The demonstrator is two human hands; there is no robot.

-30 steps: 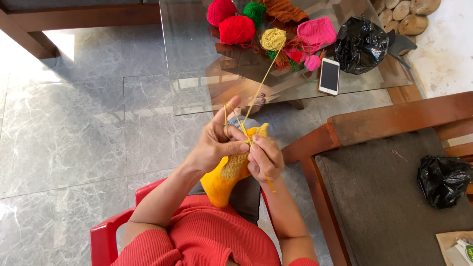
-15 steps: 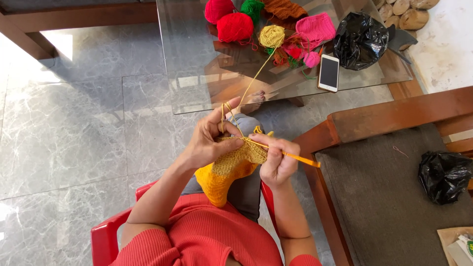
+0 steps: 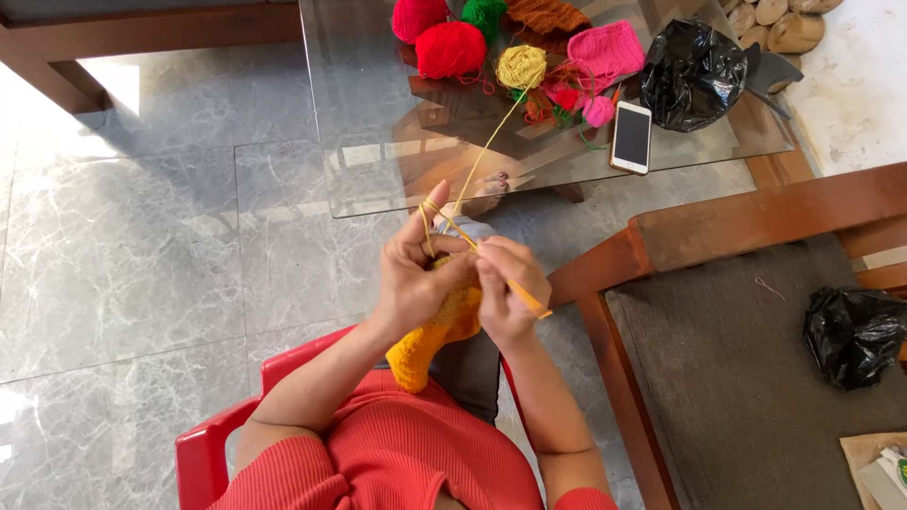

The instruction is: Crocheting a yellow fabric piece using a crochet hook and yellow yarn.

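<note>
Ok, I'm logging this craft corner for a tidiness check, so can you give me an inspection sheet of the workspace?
Surface: glass table over a grey marble floor; a foot shows through the glass.
Job's things: yellow-orange knitted piece hangs from both hands; yellow strand runs up to the yellow yarn ball.
Clutter: red yarn ball, pink knitted square, phone, black bag on the table; a second black bag on the bench cushion.
Hands: left hand has the strand looped over a raised finger; right hand grips the needle.
Cables: nothing seen.
Surroundings: red plastic chair, wooden bench.
</note>
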